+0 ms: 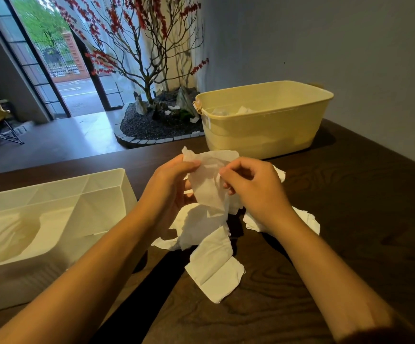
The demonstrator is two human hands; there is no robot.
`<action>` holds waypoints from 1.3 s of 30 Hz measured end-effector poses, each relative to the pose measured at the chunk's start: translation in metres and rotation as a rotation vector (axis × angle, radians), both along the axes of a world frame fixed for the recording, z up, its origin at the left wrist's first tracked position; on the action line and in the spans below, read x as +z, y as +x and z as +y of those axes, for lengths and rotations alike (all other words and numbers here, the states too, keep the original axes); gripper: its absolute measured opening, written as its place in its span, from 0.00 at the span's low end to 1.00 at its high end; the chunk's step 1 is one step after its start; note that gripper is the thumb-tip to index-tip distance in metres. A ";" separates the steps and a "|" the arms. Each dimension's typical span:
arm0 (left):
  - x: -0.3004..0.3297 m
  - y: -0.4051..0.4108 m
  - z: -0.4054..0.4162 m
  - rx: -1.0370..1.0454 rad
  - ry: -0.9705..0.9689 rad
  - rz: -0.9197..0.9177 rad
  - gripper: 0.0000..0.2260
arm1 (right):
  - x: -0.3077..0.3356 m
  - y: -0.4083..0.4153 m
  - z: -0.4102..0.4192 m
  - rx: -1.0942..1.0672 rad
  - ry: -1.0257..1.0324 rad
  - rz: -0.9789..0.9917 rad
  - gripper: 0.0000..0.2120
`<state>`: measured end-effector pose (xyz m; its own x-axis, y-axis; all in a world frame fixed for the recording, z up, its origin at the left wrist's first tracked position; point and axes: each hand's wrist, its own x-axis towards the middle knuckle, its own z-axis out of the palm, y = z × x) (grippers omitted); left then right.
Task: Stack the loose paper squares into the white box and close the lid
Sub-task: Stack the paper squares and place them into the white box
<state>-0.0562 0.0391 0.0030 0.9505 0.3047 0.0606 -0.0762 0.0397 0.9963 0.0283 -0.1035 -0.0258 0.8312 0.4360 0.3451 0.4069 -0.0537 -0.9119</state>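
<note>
— Head cam's looking down at both hands over the dark wood table, yeah?

— Yep. Left hand and right hand are up together above the table, w/ one crumpled paper square between them. Left thumb & fingers pinch its upper left edge; right fingertips are curled in, pinching the right side. Sheet hangs down wrinkled, not flat.

— Rest of the paper?

— Loose pile of paper squares lying on the table right under the hands. One folded piece sticks out toward the person, another bit shows past the right wrist. They overlap, all messy.

— And the white box?

— White box sits on the table to the left, just beside the left forearm. It's open on top; something pale lies inside at the bottom, can't tell if it's paper or a liner. No lid seen from where the cam looks.

— Anything else?

— Yellow tub at the far side of the table, near the wall, w/ some white crumpled stuff in it. Beyond that, a red-leaf tree in a gravel bed on the floor.
</note>
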 end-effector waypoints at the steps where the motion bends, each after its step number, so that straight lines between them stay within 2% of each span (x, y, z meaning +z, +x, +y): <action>1: -0.001 0.000 0.002 0.007 -0.030 0.008 0.10 | 0.002 0.001 -0.001 0.032 0.044 0.064 0.07; 5: -0.006 -0.002 0.007 0.026 -0.127 0.032 0.10 | 0.005 0.001 -0.002 0.131 0.148 0.225 0.09; 8: -0.006 -0.004 0.007 0.020 -0.172 0.035 0.12 | 0.005 0.000 -0.001 0.163 0.133 0.240 0.09; 10: -0.004 -0.006 0.005 0.017 -0.197 0.021 0.12 | 0.005 -0.001 0.001 0.137 0.118 0.245 0.08; 13: 0.002 -0.008 -0.001 0.052 -0.273 0.008 0.19 | 0.001 0.003 0.004 -0.014 0.036 0.263 0.09; 15: 0.005 -0.008 -0.003 0.103 -0.316 0.006 0.19 | -0.002 0.008 0.003 -0.021 0.004 0.396 0.15; 17: 0.006 -0.007 -0.005 0.115 -0.326 0.015 0.17 | -0.002 0.009 0.002 0.093 0.063 0.548 0.22; 18: 0.005 -0.008 -0.006 0.122 -0.306 0.019 0.15 | -0.002 0.010 0.001 0.148 0.124 0.596 0.23; 19: 0.004 -0.008 -0.006 0.136 -0.289 0.021 0.13 | 0.000 0.010 0.000 0.181 0.188 0.621 0.20; 22: -0.001 -0.006 -0.001 0.064 -0.231 -0.004 0.07 | 0.006 0.008 -0.005 0.144 0.256 0.520 0.07; 24: -0.004 -0.004 0.006 0.005 -0.230 0.010 0.12 | 0.006 0.010 -0.007 0.090 0.188 0.348 0.05; 26: -0.008 -0.001 0.010 -0.009 -0.139 0.061 0.16 | 0.007 0.007 -0.007 0.131 0.186 0.284 0.07; 29: -0.011 -0.001 0.007 -0.031 0.017 0.073 0.18 | 0.008 0.005 -0.005 0.261 0.181 0.317 0.12; 34: -0.011 -0.006 0.004 -0.187 -0.012 0.111 0.19 | 0.011 0.008 -0.006 0.374 0.274 0.468 0.15; 37: -0.008 -0.009 0.003 -0.234 -0.051 0.166 0.20 | 0.011 0.006 -0.005 0.297 0.279 0.456 0.10; 39: -0.009 -0.005 0.005 -0.145 -0.124 0.185 0.19 | 0.010 0.009 -0.006 0.192 0.284 0.443 0.10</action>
<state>-0.0608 0.0437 -0.0058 0.9761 0.1591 -0.1479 0.1225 0.1592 0.9796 0.0368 -0.1097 -0.0157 0.8381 0.5349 0.1071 -0.0404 0.2567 -0.9656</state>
